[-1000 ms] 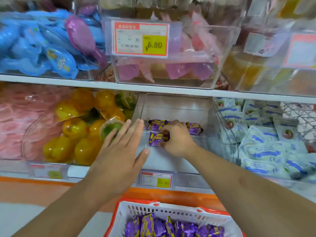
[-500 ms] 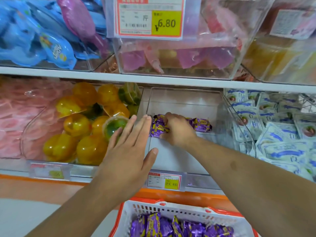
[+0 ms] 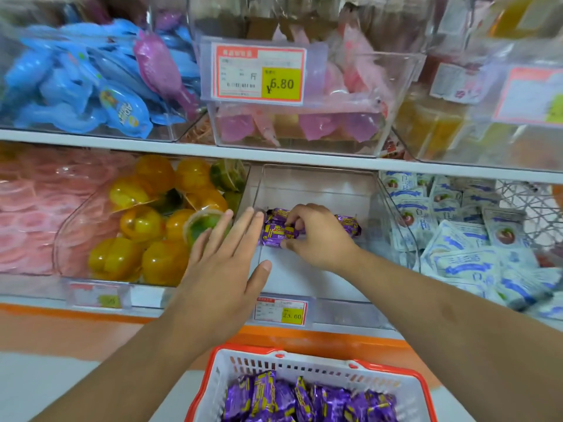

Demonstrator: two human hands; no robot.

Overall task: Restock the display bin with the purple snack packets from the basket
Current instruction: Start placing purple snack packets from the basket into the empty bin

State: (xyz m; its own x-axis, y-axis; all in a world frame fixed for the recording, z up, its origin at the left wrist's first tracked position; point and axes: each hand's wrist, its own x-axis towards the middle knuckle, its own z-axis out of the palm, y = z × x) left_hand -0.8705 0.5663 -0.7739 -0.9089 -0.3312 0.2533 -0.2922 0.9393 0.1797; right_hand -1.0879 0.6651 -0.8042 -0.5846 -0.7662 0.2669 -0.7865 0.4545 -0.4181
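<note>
A clear display bin (image 3: 316, 190) sits in the middle of the lower shelf, with a few purple snack packets at its back. My right hand (image 3: 320, 236) reaches into the bin, its curled fingers and thumb round one purple packet (image 3: 278, 234). Another purple packet (image 3: 350, 223) lies just right of that hand. My left hand (image 3: 225, 269) is flat with straight fingers against the bin's left wall and holds nothing. Below, a white basket with an orange rim (image 3: 304, 362) holds several purple packets (image 3: 304, 397).
A bin of yellow and green jelly cups (image 3: 146, 226) stands left of the display bin, and white-blue packets (image 3: 457, 239) fill the bin on the right. The upper shelf carries a price tag reading 6.80 (image 3: 259, 76), blue packs (image 3: 76, 80) and pink packs. A yellow tag (image 3: 281, 312) marks the display bin's front.
My right hand stays at the back of the bin, with its fingers shifting on the purple packets. The left hand has kept its place at the bin's left wall. The camera view has moved slightly.
</note>
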